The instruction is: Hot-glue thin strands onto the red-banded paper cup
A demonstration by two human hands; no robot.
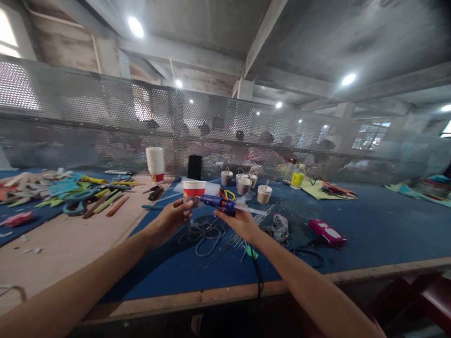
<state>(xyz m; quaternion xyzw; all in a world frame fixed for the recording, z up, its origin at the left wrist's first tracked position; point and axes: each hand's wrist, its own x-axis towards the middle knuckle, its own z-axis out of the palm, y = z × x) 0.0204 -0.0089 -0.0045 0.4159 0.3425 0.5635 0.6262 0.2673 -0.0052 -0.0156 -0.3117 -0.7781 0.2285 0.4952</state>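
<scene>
Head view: left hand (172,217) grips red-white paper cup (193,191) above blue mat (369,230). Right hand (239,223) closed around glue gun (218,203), nozzle at cup lower side. No handle seen on it yet; small cups with handles (243,183) behind look finished.

The lower half of the paper cup (193,190) is lost behind the left hand (172,218) and the glue gun (220,203), whose grip is buried in the right hand (239,223). Both forearms (88,281) run off the bottom edge — elbows unseen. Behind the perforated screen (105,108) across mid-frame the people (262,141) are mere blurs, and the label on the yellow bottle (298,179) right of centre is too small to read.
</scene>
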